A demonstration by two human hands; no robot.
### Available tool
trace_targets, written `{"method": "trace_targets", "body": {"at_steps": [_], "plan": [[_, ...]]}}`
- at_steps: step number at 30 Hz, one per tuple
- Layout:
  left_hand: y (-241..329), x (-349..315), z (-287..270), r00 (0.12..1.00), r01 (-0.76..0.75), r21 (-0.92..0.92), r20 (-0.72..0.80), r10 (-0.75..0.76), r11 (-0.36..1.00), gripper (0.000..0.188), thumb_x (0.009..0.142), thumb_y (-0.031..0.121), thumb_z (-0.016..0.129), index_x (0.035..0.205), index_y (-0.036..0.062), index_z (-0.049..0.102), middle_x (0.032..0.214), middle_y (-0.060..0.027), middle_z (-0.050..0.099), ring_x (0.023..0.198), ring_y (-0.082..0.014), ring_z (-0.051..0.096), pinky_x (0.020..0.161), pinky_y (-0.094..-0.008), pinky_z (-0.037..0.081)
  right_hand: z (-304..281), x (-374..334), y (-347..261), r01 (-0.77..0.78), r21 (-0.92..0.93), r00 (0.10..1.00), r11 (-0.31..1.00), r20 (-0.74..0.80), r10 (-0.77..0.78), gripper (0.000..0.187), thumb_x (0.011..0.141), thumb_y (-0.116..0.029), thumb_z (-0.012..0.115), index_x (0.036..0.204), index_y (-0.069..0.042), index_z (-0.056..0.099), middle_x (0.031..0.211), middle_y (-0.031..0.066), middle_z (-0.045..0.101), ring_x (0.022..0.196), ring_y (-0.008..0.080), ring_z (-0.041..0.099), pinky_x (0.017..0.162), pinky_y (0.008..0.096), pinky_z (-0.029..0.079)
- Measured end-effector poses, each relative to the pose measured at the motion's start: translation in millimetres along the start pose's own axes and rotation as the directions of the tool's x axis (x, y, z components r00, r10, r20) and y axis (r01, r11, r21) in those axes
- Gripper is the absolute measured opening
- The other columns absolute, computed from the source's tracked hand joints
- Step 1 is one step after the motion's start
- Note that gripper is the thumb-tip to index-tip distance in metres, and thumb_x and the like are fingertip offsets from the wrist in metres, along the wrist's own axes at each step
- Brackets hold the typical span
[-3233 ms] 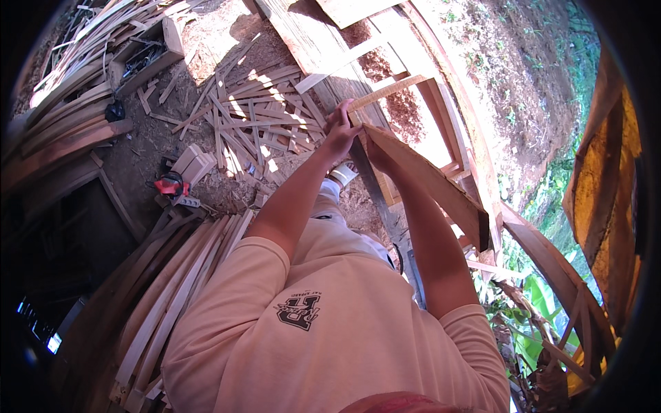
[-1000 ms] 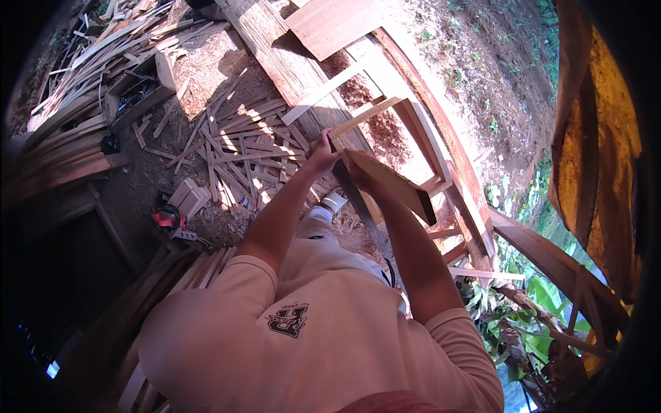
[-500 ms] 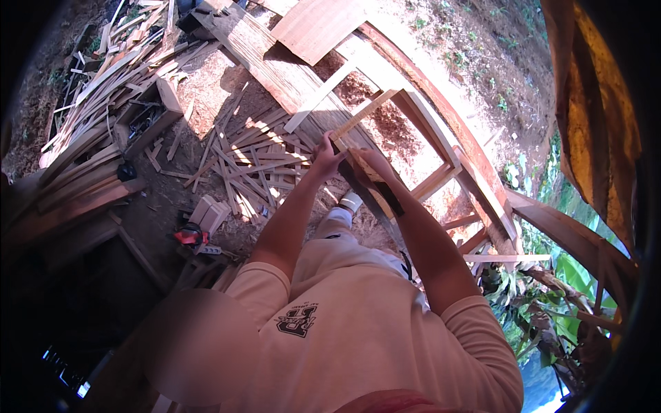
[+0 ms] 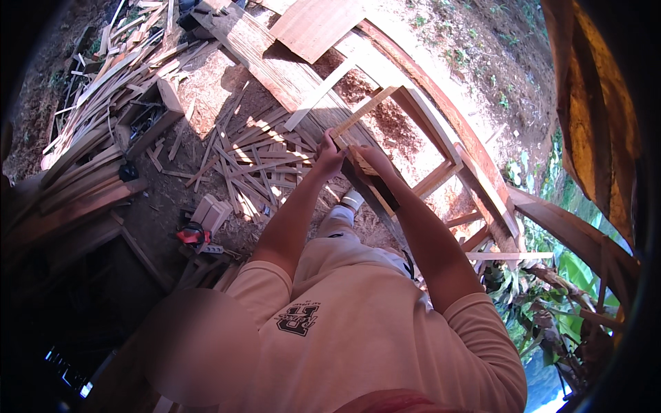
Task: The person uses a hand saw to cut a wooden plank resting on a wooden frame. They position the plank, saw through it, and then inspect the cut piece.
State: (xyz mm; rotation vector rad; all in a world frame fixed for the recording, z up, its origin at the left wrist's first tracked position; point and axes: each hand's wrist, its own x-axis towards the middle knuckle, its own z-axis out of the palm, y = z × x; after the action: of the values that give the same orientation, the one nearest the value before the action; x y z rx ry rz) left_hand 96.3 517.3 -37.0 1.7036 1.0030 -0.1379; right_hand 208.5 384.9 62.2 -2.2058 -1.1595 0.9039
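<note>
My left hand (image 4: 330, 157) is closed around the near end of a thin, yellowish, ruler-like strip (image 4: 370, 110), which slants up and to the right. Just right of it, my right hand (image 4: 372, 162) is closed on a short wooden piece (image 4: 383, 188) with a dark edge, lying along my right forearm. The strip and the piece meet nearly at a corner between my hands; whether they are joined I cannot tell. Below them runs a long plank (image 4: 313, 120). My fingertips are partly hidden.
A wooden frame (image 4: 420, 117) stands beyond my hands, with a flat board (image 4: 317, 27) at its upper left. Scrap strips (image 4: 258, 162) litter the ground at left. A red power tool (image 4: 194, 235) sits beside wooden blocks (image 4: 212, 212). An open wooden box (image 4: 155, 117) lies farther left.
Both hands keep their hold and have barely moved. The strip and wooden piece have shifted very slightly, and the whole view has drifted a little.
</note>
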Motion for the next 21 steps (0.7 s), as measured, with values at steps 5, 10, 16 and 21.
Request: {"method": "trace_targets", "body": {"at_steps": [5,10,16,21], "plan": [[9,-5,3,0.997,-0.072,0.097,-0.019,0.074,0.993,0.088,0.096,0.037,0.071,0.161,0.0137,0.016,0.16,-0.0238,0.037,0.148,-0.0438,0.032,0.121,-0.054,0.02,7,4,13,-0.044,0.056,0.999,0.997,-0.018,0.045,0.022,0.094,-0.024,0.062,0.108,-0.008,0.07,0.104,0.0193,0.073,0.1,0.0404,0.071,0.087,0.0506,0.057],[-5,2,2,1.0,-0.023,-0.044,0.011,0.023,0.999,0.089,0.095,0.037,0.071,0.161,0.0133,0.016,0.157,-0.0257,0.04,0.145,-0.0442,0.036,0.121,-0.0532,0.023,13,7,15,0.001,-0.012,1.0,1.0,0.001,-0.001,0.024,0.096,-0.027,0.061,0.108,-0.008,0.07,0.105,0.0192,0.073,0.101,0.0401,0.071,0.087,0.0502,0.057],[14,-11,-3,1.0,-0.024,0.073,-0.004,0.025,0.997,0.09,0.095,0.038,0.072,0.161,0.0141,0.015,0.157,-0.0258,0.04,0.145,-0.0435,0.037,0.121,-0.0534,0.023,15,8,20,-0.013,-0.035,0.999,0.999,0.031,0.014,0.026,0.096,-0.029,0.062,0.108,-0.007,0.069,0.104,0.0196,0.073,0.101,0.0397,0.072,0.087,0.0499,0.057],[13,-10,-2,0.999,-0.046,0.113,-0.022,0.049,0.993,0.091,0.095,0.039,0.072,0.161,0.0147,0.015,0.157,-0.0256,0.039,0.146,-0.0433,0.037,0.12,-0.0539,0.023,19,10,26,0.018,-0.093,1.0,0.996,0.006,-0.018,0.025,0.095,-0.027,0.063,0.108,-0.007,0.069,0.103,0.0194,0.073,0.101,0.0392,0.071,0.088,0.0497,0.057]]}}
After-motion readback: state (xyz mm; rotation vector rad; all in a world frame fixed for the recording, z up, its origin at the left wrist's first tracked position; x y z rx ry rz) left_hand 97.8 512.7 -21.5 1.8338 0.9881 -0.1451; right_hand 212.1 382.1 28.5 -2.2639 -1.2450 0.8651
